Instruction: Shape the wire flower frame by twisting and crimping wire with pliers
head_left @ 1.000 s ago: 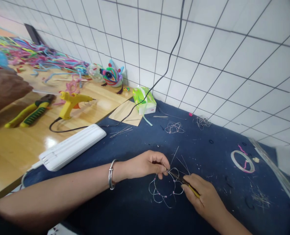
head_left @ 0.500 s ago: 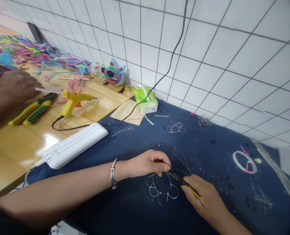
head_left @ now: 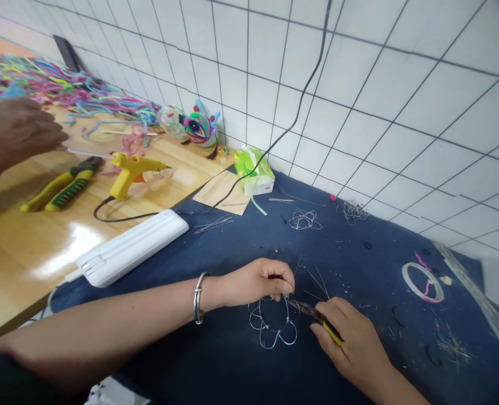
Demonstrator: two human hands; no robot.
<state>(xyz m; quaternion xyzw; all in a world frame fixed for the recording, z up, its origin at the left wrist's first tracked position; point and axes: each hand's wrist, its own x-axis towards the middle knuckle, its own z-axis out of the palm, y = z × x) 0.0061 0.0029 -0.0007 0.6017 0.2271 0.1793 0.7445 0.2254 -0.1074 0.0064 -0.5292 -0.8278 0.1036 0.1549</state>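
Dark blue cloth (head_left: pixel 241 360) over the near and right part of the surface, littered with wire offcuts; bare wooden tabletop (head_left: pixel 17 242) to the left, white tiled wall (head_left: pixel 359 73) along the far edge. Left hand (head_left: pixel 257 281) with fingertips pressed together, pinching the top of a looped wire flower (head_left: pixel 272 323) strung with small pink beads, lying flat on the cloth near centre. Right hand (head_left: pixel 350 343) closed round yellow-handled pliers (head_left: pixel 317 318), tips touching the wire just beside the left fingertips. White power strip (head_left: pixel 133 247) across the cloth's left edge; yellow glue gun (head_left: pixel 131 171) and green-handled pliers (head_left: pixel 61 188) further left on the wood, beneath another person's hand (head_left: pixel 17 132). Green tissue pack (head_left: pixel 255 171) by the wall. Tape ring (head_left: pixel 422 281) at right. Open cloth between flower and tape ring.
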